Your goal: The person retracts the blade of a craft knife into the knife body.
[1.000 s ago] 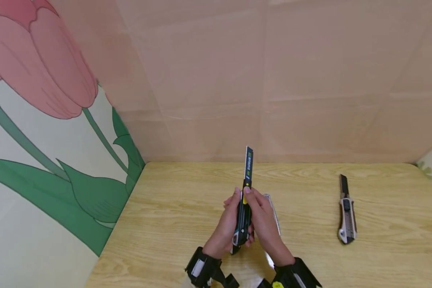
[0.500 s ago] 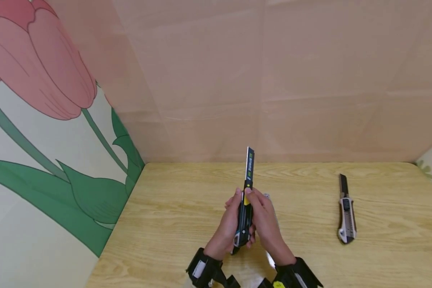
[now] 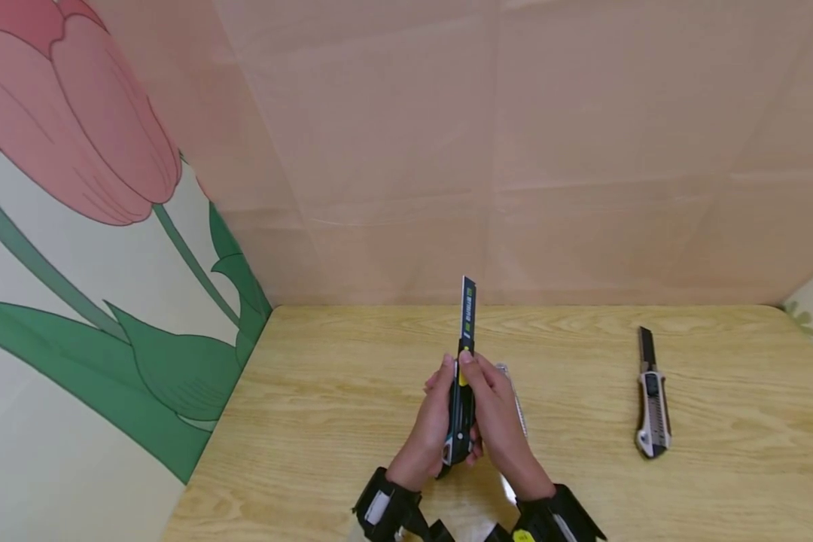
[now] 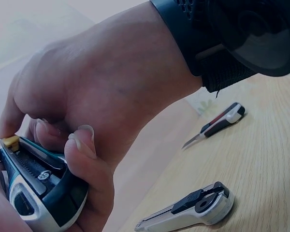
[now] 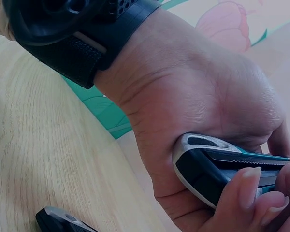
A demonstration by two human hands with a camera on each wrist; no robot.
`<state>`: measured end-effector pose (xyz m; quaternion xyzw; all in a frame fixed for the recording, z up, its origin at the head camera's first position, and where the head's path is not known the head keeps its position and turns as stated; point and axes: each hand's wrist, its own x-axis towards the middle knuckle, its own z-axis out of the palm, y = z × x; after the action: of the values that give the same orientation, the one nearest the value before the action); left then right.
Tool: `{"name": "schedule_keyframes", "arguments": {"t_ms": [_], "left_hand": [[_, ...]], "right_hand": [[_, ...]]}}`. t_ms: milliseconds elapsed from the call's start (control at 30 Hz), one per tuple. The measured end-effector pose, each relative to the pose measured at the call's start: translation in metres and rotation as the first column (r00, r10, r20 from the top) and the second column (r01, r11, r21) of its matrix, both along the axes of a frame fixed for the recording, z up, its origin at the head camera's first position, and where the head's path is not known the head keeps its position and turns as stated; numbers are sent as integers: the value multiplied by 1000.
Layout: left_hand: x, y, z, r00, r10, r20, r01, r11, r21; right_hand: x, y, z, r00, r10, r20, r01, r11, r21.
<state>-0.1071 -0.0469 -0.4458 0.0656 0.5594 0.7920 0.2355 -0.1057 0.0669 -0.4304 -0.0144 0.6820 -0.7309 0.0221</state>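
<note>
Both hands held one black utility knife [image 3: 459, 410] above the near-centre of the desk [image 3: 352, 391]. The left hand [image 3: 428, 425] wrapped the handle from the 9 o'clock side, fingers curled round it. The right hand [image 3: 500, 421] gripped it from the 3 o'clock side, its thumb resting on the yellow slider [image 3: 462, 374].

The knife's long axis ran from 6 o'clock to 12 o'clock — butt end toward the person, tip away toward the pink wall [image 3: 515, 150]. The blade [image 3: 468, 309] was extended and pointed to 12 o'clock, leaning very slightly to the right.

A white knife [image 3: 515, 403] lay on the desk just beside the right hand, partly hidden by it. A silver and black knife [image 3: 652, 399] lay well apart at 3 o'clock — its long axis also near 6-to-12, blade tip at the far end. A tulip panel [image 3: 74, 226] stood at 9 o'clock.
</note>
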Motion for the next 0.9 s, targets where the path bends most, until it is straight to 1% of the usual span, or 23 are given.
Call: {"name": "schedule_keyframes", "arguments": {"t_ms": [167, 400, 667, 800, 900], "left_hand": [[0, 0, 1, 1000, 7, 9, -7, 1000, -2], [1, 1, 1, 1000, 11, -4, -11, 1000, 4], [0, 2, -1, 999, 34, -3, -34, 999, -35], [-1, 3, -1, 999, 46, -6, -46, 998, -53], [-1, 3, -2, 999, 44, -1, -44, 997, -62]], "right_hand": [[-1, 0, 0, 1000, 4, 4, -4, 1000, -3], [-1, -1, 0, 1000, 10, 9, -10, 1000, -6], [-1, -2, -3, 1000, -17, 4, 18, 1000, -24], [-1, -4, -4, 999, -29, -19, 29, 1000, -10], [0, -4, -4, 999, -31, -16, 31, 1000, 7]]}}
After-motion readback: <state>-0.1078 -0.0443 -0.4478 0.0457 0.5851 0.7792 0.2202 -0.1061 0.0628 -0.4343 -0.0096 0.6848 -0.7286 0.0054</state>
